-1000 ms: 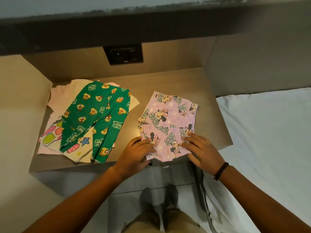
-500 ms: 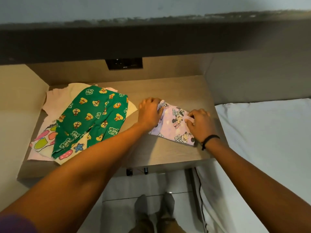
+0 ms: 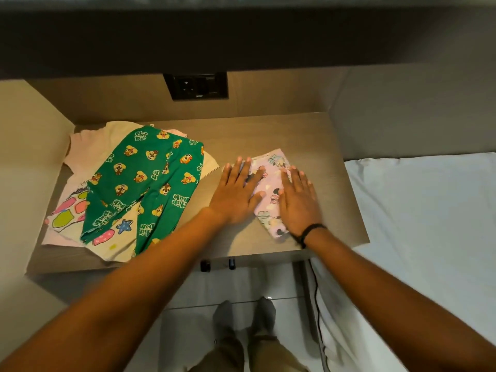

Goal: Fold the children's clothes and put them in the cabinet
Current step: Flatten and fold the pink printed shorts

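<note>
A pale purple children's garment point(image 3: 269, 193) with cartoon mouse prints lies folded small on the wooden shelf top point(image 3: 257, 135), right of centre. My left hand point(image 3: 237, 193) lies flat with spread fingers on its left edge. My right hand point(image 3: 298, 201), a black band on the wrist, presses flat on its right half. Neither hand grips the cloth. To the left, green cartoon-print pants point(image 3: 145, 186) lie unfolded over a cream shirt point(image 3: 88, 154) with colourful shapes.
A black socket panel point(image 3: 196, 85) sits in the back wall under a dark overhanging ledge. A white bed point(image 3: 424, 224) adjoins the shelf on the right, with a black cable point(image 3: 316, 291) hanging beside it. My feet stand on pale floor tiles below.
The purple garment was folded from its near edge up over its far part, and is now half as long. Both hands went from gripping its edge to pressing flat on top.
</note>
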Motion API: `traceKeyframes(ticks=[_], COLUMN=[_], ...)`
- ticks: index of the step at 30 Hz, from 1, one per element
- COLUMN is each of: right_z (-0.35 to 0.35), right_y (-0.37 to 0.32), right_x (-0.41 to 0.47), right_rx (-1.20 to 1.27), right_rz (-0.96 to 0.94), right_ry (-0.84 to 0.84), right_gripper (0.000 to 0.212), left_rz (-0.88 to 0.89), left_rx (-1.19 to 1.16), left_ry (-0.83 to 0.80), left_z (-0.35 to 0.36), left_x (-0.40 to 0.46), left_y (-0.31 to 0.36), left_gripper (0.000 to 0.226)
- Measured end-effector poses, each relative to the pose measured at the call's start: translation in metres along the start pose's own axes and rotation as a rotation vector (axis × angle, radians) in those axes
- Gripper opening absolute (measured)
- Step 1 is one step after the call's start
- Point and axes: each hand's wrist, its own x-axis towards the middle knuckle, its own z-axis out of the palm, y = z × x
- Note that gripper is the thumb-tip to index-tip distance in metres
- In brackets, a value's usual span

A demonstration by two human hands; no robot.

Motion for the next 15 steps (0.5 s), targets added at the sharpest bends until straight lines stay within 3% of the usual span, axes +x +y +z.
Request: traceKeyframes(ticks=[2, 4, 7, 10, 13, 15], right_z=[0.015, 0.017, 0.009, 0.011, 0.010, 0.005], right_y=[-0.026, -0.036, -0.021, -0.004, -0.002, 0.004], right_x=[-0.025, -0.035, -0.023, -0.013, -0.014, -0.027], right_rx=[0.080, 0.110, 0.022, -0.071, -0.030, 0.026], right_rz=[0.116, 0.124, -0.044, -0.181, -0.198, -0.267], right_ry=[-0.028, -0.032, 0.041, -0.031, -0.019, 0.001], right_gripper=[0.066, 0.066, 0.062, 0.062, 0.065, 0.069], left_rz=[0.028, -0.050, -0.129, -0.136, -0.150, -0.066], left_rx=[0.051, -0.052, -0.153, -0.122, -0.205, -0.298], left_ry=[-0.001, -0.020, -0.059, -0.004, 0.040, 0.090], left_z=[-0.009, -0.014, -0.006, 0.004, 0.002, -0.003], left_x=[0.000, -0.009, -0.033, -0.042, -0.043, -0.059], left_y=[-0.014, -0.009, 0.007, 0.009, 0.009, 0.005], left_gripper=[0.073, 0.075, 0.077, 0.075, 0.071, 0.069])
